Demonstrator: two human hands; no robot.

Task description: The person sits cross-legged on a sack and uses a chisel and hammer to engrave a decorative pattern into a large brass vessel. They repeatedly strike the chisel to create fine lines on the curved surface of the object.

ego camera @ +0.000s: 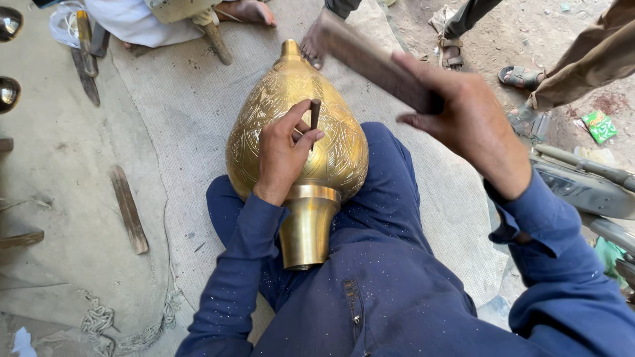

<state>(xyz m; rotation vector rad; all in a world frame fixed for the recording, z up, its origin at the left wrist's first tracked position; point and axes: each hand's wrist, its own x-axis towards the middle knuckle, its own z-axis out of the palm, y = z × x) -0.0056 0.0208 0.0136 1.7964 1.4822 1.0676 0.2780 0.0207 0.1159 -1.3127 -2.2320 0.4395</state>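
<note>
A large engraved brass vessel (281, 109), pear-shaped with a plain flared neck (305, 228), lies on my lap in blue trousers. My left hand (281, 155) rests on its engraved side and grips a short dark metal punch (315, 114), tip against the brass. Raised above and to the right of the vessel, my right hand (473, 122) is closed on a dark wooden striking bar (370, 63), which slants up to the left.
A grey woven mat (192, 112) covers the ground. A flat wooden stick (129, 209) lies at left, dark tools (86, 63) at far left top. Other people's feet (248, 10) and sandals (522, 76) stand at the top. Grey metal parts (585, 185) lie at right.
</note>
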